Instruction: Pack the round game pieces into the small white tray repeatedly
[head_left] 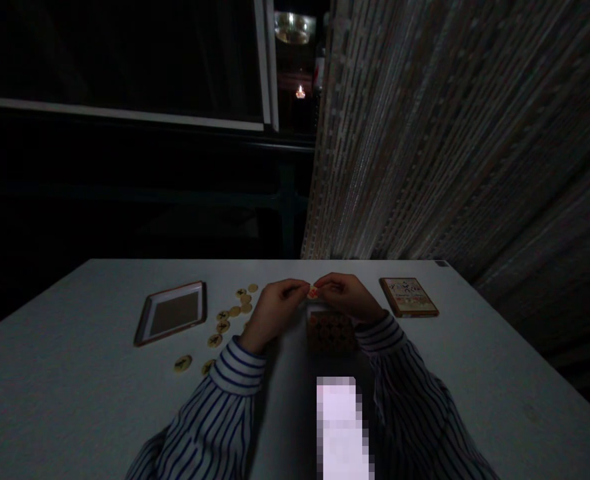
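Both of my hands meet above the middle of the white table (125,413), pinching one small round piece with a red mark (313,292) between their fingertips. My left hand (277,308) is on its left side, my right hand (352,297) on its right. Just below my right hand sits a dark box (331,333) with round pieces in rows, partly covered by that hand and sleeve. Loose round pieces with dark marks, such as one piece (183,363), lie left of my left hand, several of them near its wrist; some show no mark.
An open shallow tin tray (202,313) lies at the left, and a flat tin with a printed top (409,297) at the right. A blurred bright rectangle (342,430) is at the near edge. Behind the table hangs a string curtain (389,133).
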`<state>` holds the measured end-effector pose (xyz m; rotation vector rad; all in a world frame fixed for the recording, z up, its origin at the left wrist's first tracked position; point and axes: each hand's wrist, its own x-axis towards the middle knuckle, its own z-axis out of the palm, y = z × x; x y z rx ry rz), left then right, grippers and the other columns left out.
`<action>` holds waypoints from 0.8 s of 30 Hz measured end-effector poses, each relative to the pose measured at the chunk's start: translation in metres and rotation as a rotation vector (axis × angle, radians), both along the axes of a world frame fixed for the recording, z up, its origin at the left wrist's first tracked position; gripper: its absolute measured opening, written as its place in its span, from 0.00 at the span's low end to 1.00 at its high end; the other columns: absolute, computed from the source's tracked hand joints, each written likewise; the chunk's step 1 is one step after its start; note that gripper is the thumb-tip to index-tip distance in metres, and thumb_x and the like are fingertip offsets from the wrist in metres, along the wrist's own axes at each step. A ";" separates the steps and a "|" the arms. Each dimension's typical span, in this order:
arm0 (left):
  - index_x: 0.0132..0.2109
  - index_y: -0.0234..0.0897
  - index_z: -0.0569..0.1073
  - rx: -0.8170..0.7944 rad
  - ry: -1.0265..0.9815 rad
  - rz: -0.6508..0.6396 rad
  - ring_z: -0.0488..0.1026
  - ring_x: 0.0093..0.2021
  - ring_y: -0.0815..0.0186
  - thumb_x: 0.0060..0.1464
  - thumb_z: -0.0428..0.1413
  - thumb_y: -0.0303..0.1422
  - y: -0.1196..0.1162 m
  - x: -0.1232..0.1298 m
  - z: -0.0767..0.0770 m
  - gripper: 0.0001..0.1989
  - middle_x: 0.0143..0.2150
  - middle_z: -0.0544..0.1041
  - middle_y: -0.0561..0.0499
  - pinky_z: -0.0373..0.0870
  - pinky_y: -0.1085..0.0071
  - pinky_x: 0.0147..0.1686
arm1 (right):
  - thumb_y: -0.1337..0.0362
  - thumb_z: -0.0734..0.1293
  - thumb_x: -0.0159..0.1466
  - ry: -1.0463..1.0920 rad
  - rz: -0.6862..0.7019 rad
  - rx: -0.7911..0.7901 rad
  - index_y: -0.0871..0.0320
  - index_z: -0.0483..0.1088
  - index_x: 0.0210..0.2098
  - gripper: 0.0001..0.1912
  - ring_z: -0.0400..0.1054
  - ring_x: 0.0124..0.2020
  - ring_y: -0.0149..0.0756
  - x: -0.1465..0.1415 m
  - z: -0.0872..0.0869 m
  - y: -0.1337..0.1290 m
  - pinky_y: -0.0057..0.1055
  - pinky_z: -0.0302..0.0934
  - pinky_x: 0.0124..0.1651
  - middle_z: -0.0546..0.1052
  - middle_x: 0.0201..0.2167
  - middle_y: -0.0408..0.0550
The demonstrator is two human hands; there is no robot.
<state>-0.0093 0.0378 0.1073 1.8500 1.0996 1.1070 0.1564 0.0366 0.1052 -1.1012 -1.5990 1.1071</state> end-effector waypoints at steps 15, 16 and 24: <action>0.32 0.34 0.75 -0.281 -0.263 0.053 0.73 0.33 0.65 0.42 0.57 0.35 0.006 0.000 -0.005 0.10 0.31 0.78 0.48 0.68 0.70 0.34 | 0.61 0.64 0.53 -0.187 0.071 0.113 0.59 0.71 0.31 0.09 0.67 0.30 0.31 0.001 0.006 0.009 0.28 0.60 0.33 0.74 0.27 0.45; 0.32 0.34 0.75 -0.285 -0.280 0.065 0.73 0.33 0.65 0.42 0.57 0.35 0.007 0.000 -0.006 0.10 0.31 0.78 0.48 0.68 0.69 0.34 | 0.62 0.64 0.53 -0.189 0.056 0.112 0.59 0.70 0.32 0.09 0.67 0.29 0.31 0.000 0.006 0.010 0.27 0.60 0.32 0.74 0.26 0.44; 0.34 0.31 0.74 -0.293 -0.366 0.128 0.73 0.34 0.63 0.41 0.58 0.37 0.012 -0.003 -0.011 0.14 0.32 0.77 0.45 0.69 0.68 0.35 | 0.63 0.64 0.53 -0.173 0.004 0.095 0.60 0.68 0.38 0.13 0.66 0.29 0.30 -0.002 -0.005 0.013 0.27 0.60 0.31 0.73 0.29 0.45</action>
